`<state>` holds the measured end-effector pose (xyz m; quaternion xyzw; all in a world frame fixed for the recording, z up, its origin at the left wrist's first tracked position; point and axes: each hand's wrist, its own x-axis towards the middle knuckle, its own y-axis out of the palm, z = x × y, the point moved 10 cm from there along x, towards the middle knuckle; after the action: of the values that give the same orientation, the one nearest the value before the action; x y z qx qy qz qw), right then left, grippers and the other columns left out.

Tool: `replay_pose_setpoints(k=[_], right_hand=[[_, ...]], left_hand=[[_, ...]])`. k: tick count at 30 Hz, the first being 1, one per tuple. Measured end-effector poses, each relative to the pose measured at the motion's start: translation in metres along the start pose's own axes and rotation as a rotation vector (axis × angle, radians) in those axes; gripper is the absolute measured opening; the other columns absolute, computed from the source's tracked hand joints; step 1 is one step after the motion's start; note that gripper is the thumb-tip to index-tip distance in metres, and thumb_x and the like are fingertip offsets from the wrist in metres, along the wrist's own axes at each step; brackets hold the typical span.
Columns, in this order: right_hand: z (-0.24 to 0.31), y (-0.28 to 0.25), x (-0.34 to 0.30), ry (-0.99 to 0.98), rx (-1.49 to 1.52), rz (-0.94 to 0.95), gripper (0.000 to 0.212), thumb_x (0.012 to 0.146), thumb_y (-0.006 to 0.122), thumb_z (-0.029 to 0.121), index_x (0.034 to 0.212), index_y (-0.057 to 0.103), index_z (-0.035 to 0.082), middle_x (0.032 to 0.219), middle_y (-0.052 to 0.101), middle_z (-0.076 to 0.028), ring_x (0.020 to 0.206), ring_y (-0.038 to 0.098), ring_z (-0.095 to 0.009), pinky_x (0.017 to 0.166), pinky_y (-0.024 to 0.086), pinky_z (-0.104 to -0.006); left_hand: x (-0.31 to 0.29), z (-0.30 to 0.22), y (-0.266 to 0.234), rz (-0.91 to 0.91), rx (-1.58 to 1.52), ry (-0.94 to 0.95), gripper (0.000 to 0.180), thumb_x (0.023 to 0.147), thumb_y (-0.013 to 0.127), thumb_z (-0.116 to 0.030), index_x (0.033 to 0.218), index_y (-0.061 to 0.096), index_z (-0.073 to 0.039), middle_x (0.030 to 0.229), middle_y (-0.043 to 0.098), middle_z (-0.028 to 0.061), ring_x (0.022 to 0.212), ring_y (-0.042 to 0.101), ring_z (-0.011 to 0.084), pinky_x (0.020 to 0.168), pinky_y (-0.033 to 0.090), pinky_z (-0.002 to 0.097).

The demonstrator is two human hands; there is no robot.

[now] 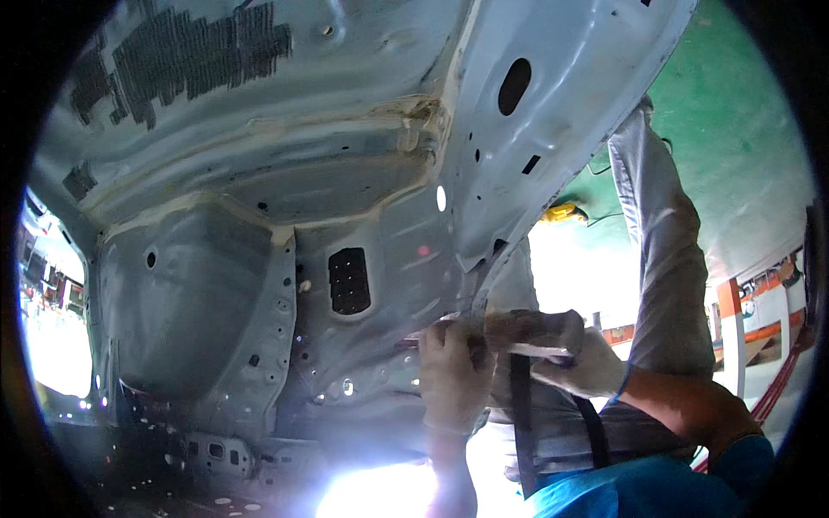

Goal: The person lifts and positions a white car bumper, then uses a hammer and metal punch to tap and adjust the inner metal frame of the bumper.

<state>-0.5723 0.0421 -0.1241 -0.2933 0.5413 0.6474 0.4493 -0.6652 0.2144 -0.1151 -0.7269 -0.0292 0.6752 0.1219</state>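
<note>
A bare grey car body shell (371,207) fills most of the view, with its long side sill (553,95) running up to the right. Beside the sill's lower end, my left hand (453,375), in a whitish glove, has its fingers closed; a thin dark piece juts past them toward the panel, too unclear to name. My right hand (591,367), gloved as well, is closed on what looks like a hammer (557,337). Its blocky grey-brown metal head lies just right of my left hand. The handle is mostly hidden by the glove.
Dark straps (522,414) hang below the hammer. My grey trouser leg (665,259) stretches over the green floor (734,129). A yellow tool (564,213) with a cable lies beyond the sill. At right stands an orange-and-white post (730,328); bright glare covers the lower middle.
</note>
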Motion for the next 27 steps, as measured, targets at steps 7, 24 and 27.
replay_pose_setpoints(k=[7,24,27], right_hand=[[-0.023,-0.046,-0.046,-0.023,0.385,-0.027,0.037,0.094,0.075,0.032,0.117,0.071,0.004,0.102,0.074,-0.016,0.087,0.075,-0.028,0.076,0.06,-0.0384],[-0.011,-0.096,-0.051,-0.003,0.202,-0.105,0.024,0.098,0.07,0.022,0.114,0.07,0.005,0.103,0.075,-0.008,0.095,0.074,-0.022,0.085,0.061,-0.0383],[-0.042,-0.042,-0.041,0.051,-0.067,0.094,0.031,0.102,0.065,0.031,0.116,0.068,0.004,0.101,0.074,-0.011,0.093,0.072,-0.021,0.085,0.061,-0.0362]], left_hand=[[0.0,-0.006,-0.004,-0.05,0.054,0.041,0.033,0.082,0.081,-0.015,0.108,0.062,-0.008,0.108,0.059,0.0132,0.101,0.06,0.0349,0.086,0.05,0.0485],[-0.008,0.002,0.005,-0.01,0.024,-0.024,0.042,0.083,0.081,-0.019,0.117,0.058,-0.006,0.121,0.057,0.0201,0.114,0.055,0.0429,0.098,0.047,0.0526],[-0.009,0.005,0.003,-0.035,0.029,0.015,0.044,0.082,0.082,-0.02,0.116,0.057,-0.005,0.121,0.057,0.0204,0.113,0.055,0.043,0.097,0.047,0.0533]])
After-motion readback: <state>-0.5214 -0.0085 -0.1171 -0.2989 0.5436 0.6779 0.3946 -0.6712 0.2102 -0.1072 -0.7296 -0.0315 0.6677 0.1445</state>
